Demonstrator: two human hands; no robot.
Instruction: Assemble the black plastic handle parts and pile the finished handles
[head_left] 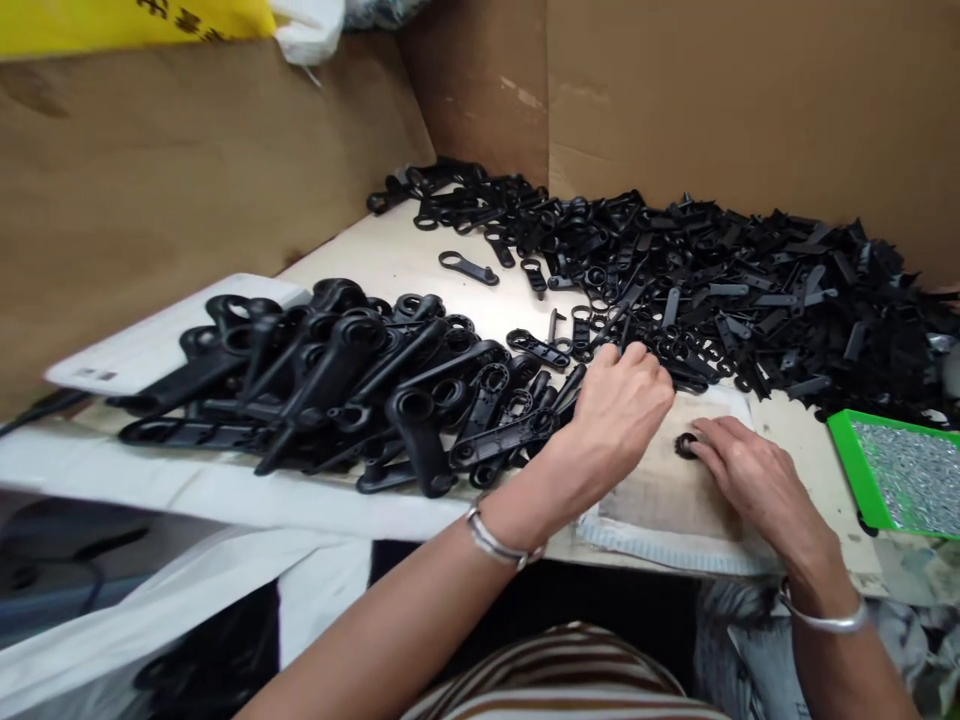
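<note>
Right hand: thumb and fingertips pinched on a small black ring, located over the pale pad at the near edge of the worktop. Left hand: fingers curled downward at the front of the heap of black parts lining the far edge; cannot tell whether anything is gripped. Larger black handles piled along the near edge, left of both hands; green tray of small metal pieces right of the pad.
</note>
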